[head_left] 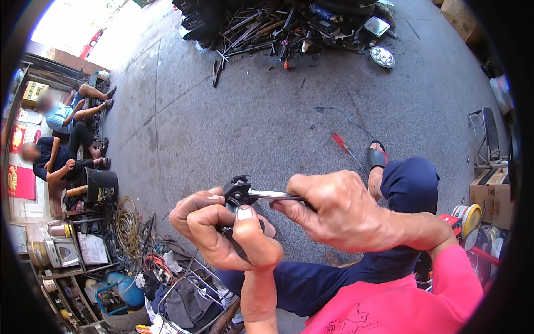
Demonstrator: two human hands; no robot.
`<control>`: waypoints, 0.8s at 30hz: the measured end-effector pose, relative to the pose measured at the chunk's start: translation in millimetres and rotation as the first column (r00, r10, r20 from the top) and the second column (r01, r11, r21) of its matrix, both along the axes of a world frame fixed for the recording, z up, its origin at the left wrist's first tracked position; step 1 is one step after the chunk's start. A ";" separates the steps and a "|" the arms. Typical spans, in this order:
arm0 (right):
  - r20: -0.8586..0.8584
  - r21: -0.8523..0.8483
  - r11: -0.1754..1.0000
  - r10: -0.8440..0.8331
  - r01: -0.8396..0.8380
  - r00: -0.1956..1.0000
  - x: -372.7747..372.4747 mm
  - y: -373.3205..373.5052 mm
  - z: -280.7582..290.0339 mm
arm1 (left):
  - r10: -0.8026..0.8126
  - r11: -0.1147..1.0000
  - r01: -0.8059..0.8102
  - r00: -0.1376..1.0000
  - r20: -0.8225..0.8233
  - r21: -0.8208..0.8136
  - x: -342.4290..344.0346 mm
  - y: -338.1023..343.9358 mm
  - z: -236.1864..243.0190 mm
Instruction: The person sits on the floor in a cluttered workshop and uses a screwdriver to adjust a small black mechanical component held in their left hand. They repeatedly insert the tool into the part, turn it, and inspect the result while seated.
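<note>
My left hand [233, 234] is closed around a small black bracket-like part [238, 190], held up in front of me with its top showing above the fingers. The thumb and curled fingers cover its lower portion. From the right, my right hand [345, 214] grips a slim silver hand tool [275, 195], whose tip meets the black part. Its exact kind cannot be told, since the fist hides the handle. On the ground past my right hand lies a red-handled screwdriver [339, 141], near my sandalled foot [377, 156].
A heap of metal tools and rods [261, 30] lies ahead, with pliers [216, 73] and a round lamp [382, 57] beside it. Two people sit at the left near a black bucket [100, 186]. Coiled cable [128, 222] and clutter fill the lower left; cardboard boxes [492, 192] stand right.
</note>
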State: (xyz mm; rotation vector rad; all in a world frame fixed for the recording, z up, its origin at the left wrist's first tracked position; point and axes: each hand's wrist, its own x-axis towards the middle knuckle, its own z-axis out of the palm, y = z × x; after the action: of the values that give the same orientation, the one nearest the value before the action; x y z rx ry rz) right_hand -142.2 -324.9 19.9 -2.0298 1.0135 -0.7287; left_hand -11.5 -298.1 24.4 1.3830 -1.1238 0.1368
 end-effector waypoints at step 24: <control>0.424 0.878 0.328 -0.195 -0.349 0.884 -10.6 -6.4 10.7 | -0.057 0.997 0.060 0.996 0.069 -0.045 6.4 -4.8 1.5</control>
State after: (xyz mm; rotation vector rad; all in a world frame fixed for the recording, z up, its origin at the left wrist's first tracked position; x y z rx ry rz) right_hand -152.8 -331.3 30.7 -0.7488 0.7284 -0.3399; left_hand -5.1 -302.8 25.9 1.3105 -1.2092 0.1679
